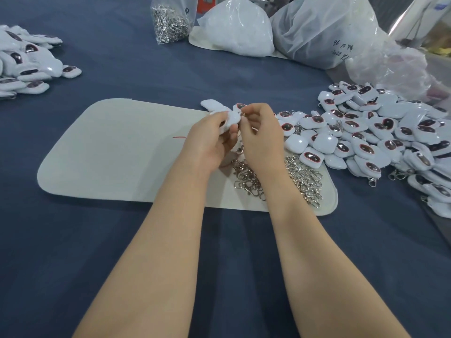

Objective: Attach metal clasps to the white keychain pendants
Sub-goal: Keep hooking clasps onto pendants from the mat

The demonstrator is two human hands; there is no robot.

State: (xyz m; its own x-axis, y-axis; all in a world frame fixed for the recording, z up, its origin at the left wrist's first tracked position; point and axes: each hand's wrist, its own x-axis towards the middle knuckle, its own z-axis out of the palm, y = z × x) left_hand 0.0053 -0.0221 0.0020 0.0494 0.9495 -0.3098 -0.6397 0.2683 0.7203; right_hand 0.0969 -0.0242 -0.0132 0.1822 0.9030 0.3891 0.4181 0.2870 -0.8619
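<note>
Left hand grips white pendant; right hand pinches clasp ring.

- The left fingers and right fingers meet above the far edge of the mat, which lies on the counter.
- A pendant sits in the left fingers, and a clasp sits at the right fingertips, touching it.
- Loose clasps lie heaped on the mat before the fingers, toward the right.
- A big pile of pendants spreads over the counter right of the fingers, its edge lapping onto the mat.
- A smaller pile of pendants lies far left, behind the fingers.
- A bag of clasps stands well behind the fingers, with plastic bags to its right.
</note>
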